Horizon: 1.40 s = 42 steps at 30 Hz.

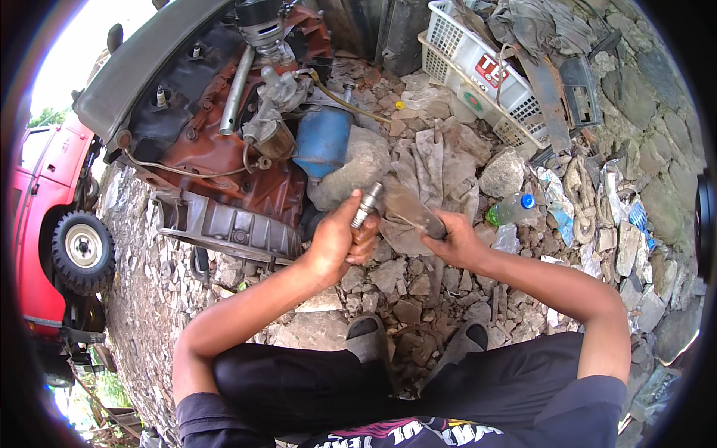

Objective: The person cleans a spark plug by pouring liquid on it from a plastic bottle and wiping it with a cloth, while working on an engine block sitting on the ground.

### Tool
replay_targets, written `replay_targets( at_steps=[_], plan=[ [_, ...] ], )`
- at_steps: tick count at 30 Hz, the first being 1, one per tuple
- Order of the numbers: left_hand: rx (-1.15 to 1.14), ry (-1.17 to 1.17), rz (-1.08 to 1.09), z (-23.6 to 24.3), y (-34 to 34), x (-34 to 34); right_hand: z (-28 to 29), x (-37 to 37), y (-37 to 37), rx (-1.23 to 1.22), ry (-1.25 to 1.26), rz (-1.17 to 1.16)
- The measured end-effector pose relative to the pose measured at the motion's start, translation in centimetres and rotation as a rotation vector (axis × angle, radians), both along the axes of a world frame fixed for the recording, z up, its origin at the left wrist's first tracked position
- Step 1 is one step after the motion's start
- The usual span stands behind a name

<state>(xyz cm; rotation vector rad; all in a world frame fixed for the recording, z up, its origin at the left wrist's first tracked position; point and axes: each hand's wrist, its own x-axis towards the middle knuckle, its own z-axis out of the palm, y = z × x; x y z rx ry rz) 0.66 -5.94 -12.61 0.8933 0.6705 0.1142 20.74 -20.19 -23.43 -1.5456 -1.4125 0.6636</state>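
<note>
My left hand (337,240) is closed round a slim, stepped silver metal part (367,205) with ridges, which looks like an injector and points up. My right hand (459,240) grips the near end of a flat brown bar (409,210) with a rounded edge. Motion smears the bar's far end, so I cannot tell its kind; it lies close beside the metal part, and whether they touch is unclear. Just beyond my left hand stands an engine (224,168) painted reddish brown, with a blue canister (323,140) on its near side. Crumpled grey cloth (441,168) lies behind the bar.
Stacked white plastic baskets (478,71) stand at the far right, with dark rags (541,26) on top. A blue-capped bottle (514,209) lies on the broken stones (388,276) right of my right hand. A red vehicle (45,224) is parked at the left.
</note>
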Motion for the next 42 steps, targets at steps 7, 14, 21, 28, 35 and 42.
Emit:
replay_targets(
  at_steps=[7, 14, 21, 28, 35, 42],
  plan=[
    [0.069, 0.019, 0.146, -2.2, 0.5, -0.1, -11.1, 4.0, -8.0, -0.461, -0.57, 0.232],
    [0.116, 0.007, 0.067, -3.7, 0.2, -0.7, -10.7, 4.3, -5.7, -0.403, -0.804, 0.397],
    [0.122, 0.061, 0.046, -4.6, 0.1, -2.3, -11.5, 4.3, 1.8, -0.43, -0.568, 0.125],
    [0.115, 0.101, 0.033, -4.7, -0.4, -3.5, -15.0, 4.9, 4.0, -0.439, -0.646, 0.135],
    [0.074, 0.137, 0.072, -5.4, 0.2, -4.4, -11.4, 3.8, 4.9, -0.566, -0.206, 0.41],
    [0.005, 0.169, 0.136, -5.2, 0.1, -3.5, -13.6, 3.0, 7.1, -0.152, -0.269, -0.019]
  ],
)
